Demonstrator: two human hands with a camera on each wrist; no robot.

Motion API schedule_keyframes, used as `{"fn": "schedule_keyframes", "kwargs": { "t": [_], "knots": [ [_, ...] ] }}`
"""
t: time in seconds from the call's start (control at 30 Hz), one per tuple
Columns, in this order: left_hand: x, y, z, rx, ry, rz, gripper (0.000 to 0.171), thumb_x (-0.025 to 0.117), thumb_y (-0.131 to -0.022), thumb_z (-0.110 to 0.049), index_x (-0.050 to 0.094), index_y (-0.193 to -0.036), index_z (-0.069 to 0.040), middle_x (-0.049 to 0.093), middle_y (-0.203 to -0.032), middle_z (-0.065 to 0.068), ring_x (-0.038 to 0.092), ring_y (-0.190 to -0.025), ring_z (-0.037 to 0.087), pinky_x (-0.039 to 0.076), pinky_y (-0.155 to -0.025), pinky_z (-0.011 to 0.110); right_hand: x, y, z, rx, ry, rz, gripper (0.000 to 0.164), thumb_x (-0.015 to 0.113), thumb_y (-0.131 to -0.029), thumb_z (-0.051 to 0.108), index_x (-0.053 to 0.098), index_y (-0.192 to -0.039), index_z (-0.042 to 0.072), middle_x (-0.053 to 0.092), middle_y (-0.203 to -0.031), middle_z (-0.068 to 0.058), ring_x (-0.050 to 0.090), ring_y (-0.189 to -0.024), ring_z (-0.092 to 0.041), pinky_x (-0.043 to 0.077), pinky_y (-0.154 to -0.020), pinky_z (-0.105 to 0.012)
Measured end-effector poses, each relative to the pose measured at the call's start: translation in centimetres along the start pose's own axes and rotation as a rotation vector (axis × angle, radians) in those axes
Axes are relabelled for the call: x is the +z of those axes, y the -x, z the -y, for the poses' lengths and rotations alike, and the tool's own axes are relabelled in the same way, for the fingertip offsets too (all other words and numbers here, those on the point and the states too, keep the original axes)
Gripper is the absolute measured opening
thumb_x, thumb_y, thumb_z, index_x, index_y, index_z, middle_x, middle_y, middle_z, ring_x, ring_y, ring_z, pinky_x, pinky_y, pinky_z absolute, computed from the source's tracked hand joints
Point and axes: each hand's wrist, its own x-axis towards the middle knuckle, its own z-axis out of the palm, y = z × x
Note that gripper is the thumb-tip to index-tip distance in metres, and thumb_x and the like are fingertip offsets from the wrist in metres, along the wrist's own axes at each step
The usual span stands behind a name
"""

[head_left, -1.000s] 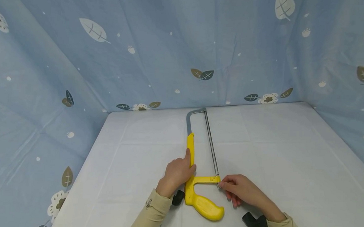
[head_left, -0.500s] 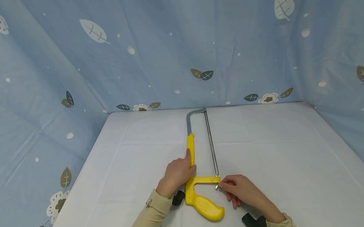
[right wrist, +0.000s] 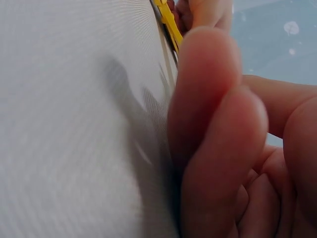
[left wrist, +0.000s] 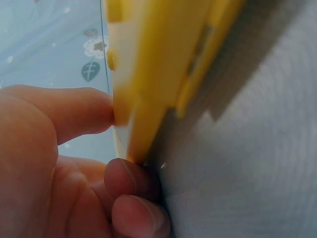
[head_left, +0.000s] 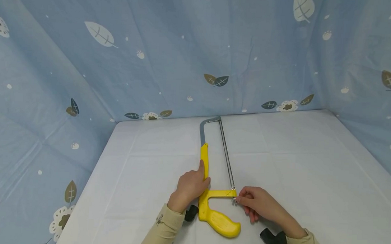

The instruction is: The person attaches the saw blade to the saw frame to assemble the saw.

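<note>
A hacksaw (head_left: 224,223) with a yellow handle and grey front bow lies flat on the white cloth, its thin blade (head_left: 227,155) on the right side. My left hand (head_left: 189,188) holds the yellow frame tube, index finger laid along it and thumb on the inner side. In the left wrist view the thumb presses the yellow frame (left wrist: 163,49), with curled fingertips at its lower edge. My right hand (head_left: 260,204) has thumb and index finger at the small metal wing nut (head_left: 234,201) below the blade's near end. In the right wrist view its own fingers hide the nut.
The white-covered table (head_left: 155,149) runs back to a blue leaf-print curtain (head_left: 171,63), which also hangs at both sides. The hacksaw's front end lies close to the back edge. Black wrist mounts (head_left: 273,239) sit by both sleeves.
The wing nut has turned a little between the frames as the right thumb and index finger shift slightly at it. The left hand and the hacksaw keep their place.
</note>
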Motion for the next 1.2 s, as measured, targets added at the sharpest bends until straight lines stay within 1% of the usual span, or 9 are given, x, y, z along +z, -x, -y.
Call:
{"fn": "schedule_keyframes", "kwargs": {
  "t": [0.23,0.33,0.6,0.97,1.2],
  "knots": [
    [-0.03,0.06,-0.01,0.005,-0.009,-0.003,0.065,0.047,-0.089,-0.036,0.024,-0.141,-0.004,0.039,-0.047,0.001,0.032,-0.037,0.014,0.028,-0.036,0.027,-0.07,-0.09,-0.02,0.012,0.033,0.005,0.032,0.053,-0.087,0.039,0.059,-0.088,0.008,0.055,-0.058,-0.005,0.052,-0.04,-0.02,0.042,-0.037,-0.033],
    [0.02,0.06,-0.01,0.009,-0.018,-0.006,0.065,0.047,-0.089,-0.036,0.024,-0.141,-0.003,0.039,-0.046,0.0,0.032,-0.036,0.014,0.028,-0.036,0.026,0.03,0.0,0.07,0.01,0.051,0.005,0.033,0.051,-0.088,0.041,0.06,-0.087,0.009,0.055,-0.059,-0.005,0.052,-0.04,-0.021,0.042,-0.037,-0.033],
    [0.0,0.01,-0.07,0.007,-0.024,-0.003,0.065,0.047,-0.089,-0.037,0.024,-0.141,-0.004,0.039,-0.046,0.0,0.031,-0.036,0.014,0.028,-0.036,0.026,0.44,-0.03,0.35,0.064,0.075,-0.023,0.035,0.055,-0.084,0.045,0.061,-0.087,0.011,0.055,-0.057,-0.004,0.05,-0.039,-0.019,0.04,-0.037,-0.031],
    [-0.16,-0.01,-0.1,0.005,-0.026,0.0,0.065,0.046,-0.089,-0.037,0.023,-0.141,-0.004,0.04,-0.047,0.001,0.031,-0.036,0.014,0.028,-0.036,0.027,0.45,0.0,0.51,0.028,0.077,-0.024,0.034,0.056,-0.084,0.043,0.06,-0.086,0.009,0.054,-0.056,-0.004,0.05,-0.038,-0.019,0.04,-0.036,-0.031],
    [-0.1,-0.01,-0.12,0.004,-0.024,0.001,0.065,0.047,-0.089,-0.037,0.023,-0.141,-0.004,0.04,-0.047,0.001,0.032,-0.036,0.014,0.028,-0.036,0.027,0.21,-0.12,0.1,0.03,0.054,-0.032,0.031,0.055,-0.086,0.04,0.059,-0.088,0.01,0.054,-0.056,-0.004,0.053,-0.039,-0.021,0.043,-0.037,-0.033]
  ]
}}
